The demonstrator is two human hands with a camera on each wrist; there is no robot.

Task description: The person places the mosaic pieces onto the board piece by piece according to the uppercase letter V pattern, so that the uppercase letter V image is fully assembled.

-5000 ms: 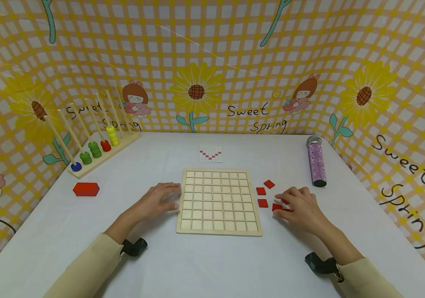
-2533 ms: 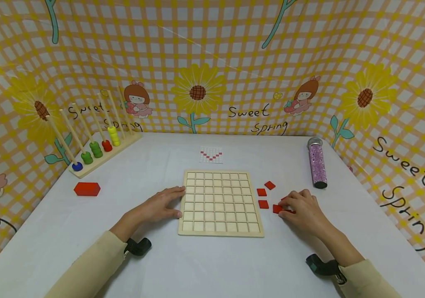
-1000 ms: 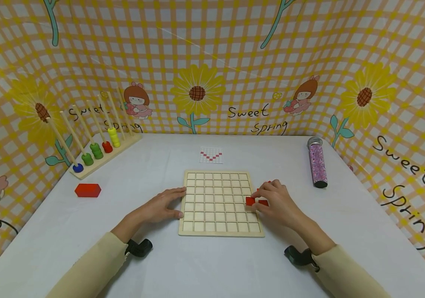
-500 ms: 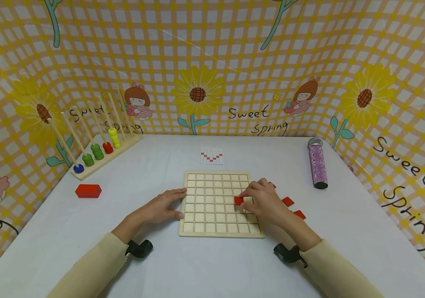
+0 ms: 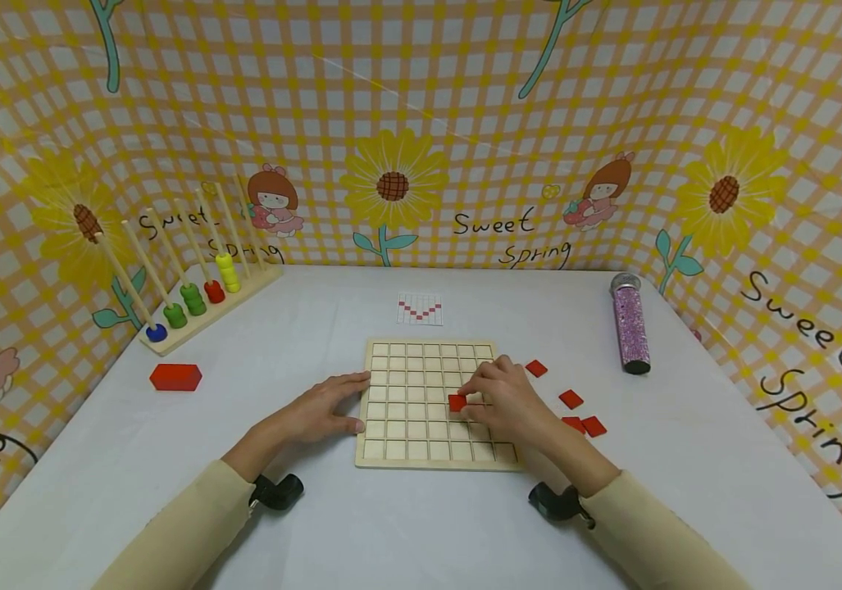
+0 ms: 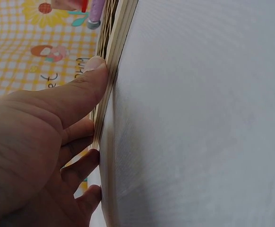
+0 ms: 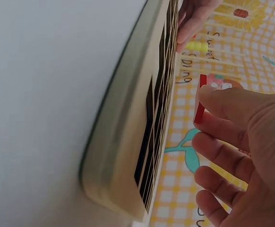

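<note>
A wooden grid board [image 5: 428,463] lies in the middle of the white table, its square recesses bare where they show. My left hand [image 5: 313,414] rests against the board's left edge, thumb and fingertips touching the rim; the left wrist view shows the thumb [image 6: 83,92] on that edge. Above the right half of the board, my right hand [image 5: 505,401] pinches a red square tile [image 5: 457,403] between thumb and fingers. In the right wrist view the tile [image 7: 200,99] is seen edge-on, raised off the board. Several loose red tiles [image 5: 571,399] lie to the board's right.
Behind the board lies a small card [image 5: 420,310] printed with a red V pattern on a grid. A bead abacus [image 5: 202,307] stands at the back left, with a red block [image 5: 175,377] before it. A glittery pink microphone [image 5: 630,328] lies at the right.
My right hand has picked up a red tile from the loose ones and carried it left over the board. My left hand has come against the board's left edge and stays there.
</note>
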